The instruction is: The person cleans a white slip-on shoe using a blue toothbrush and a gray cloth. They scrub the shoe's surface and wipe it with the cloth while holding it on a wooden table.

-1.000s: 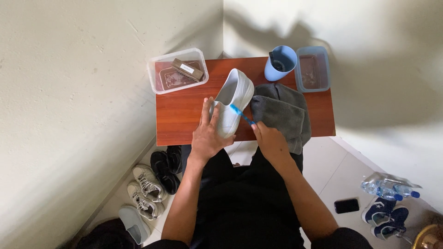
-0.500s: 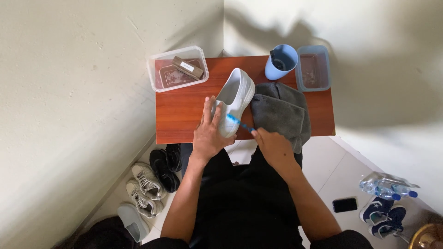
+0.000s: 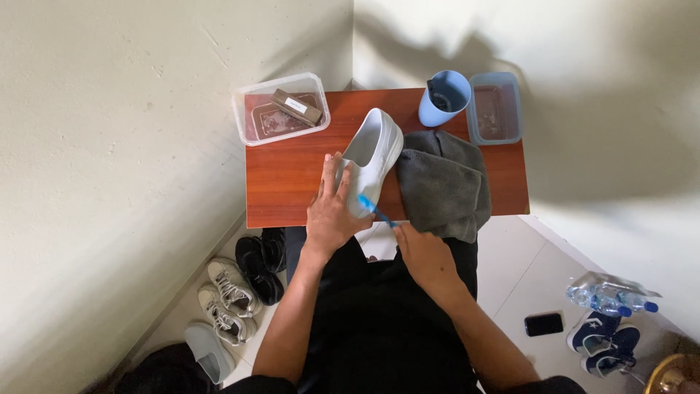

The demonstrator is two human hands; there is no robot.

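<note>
A white shoe (image 3: 373,152) lies sole-up on the red-brown table (image 3: 284,179). My left hand (image 3: 332,211) presses on the near end of the shoe and holds it in place. My right hand (image 3: 423,252) grips a small blue brush (image 3: 373,209) whose head touches the shoe's near end. A grey cloth (image 3: 445,182) lies to the right of the shoe, hanging over the table's front edge.
A clear plastic box (image 3: 281,109) with a brown block sits at the table's back left. A blue cup (image 3: 443,97) and a bluish container (image 3: 496,107) stand at the back right. Several shoes (image 3: 237,288) lie on the floor left; water bottles (image 3: 609,294), a phone (image 3: 544,323) right.
My right hand has drawn back toward me, from the shoe's side to the table's front edge, and the brush now touches the shoe's near end. My left hand has stayed on the shoe.
</note>
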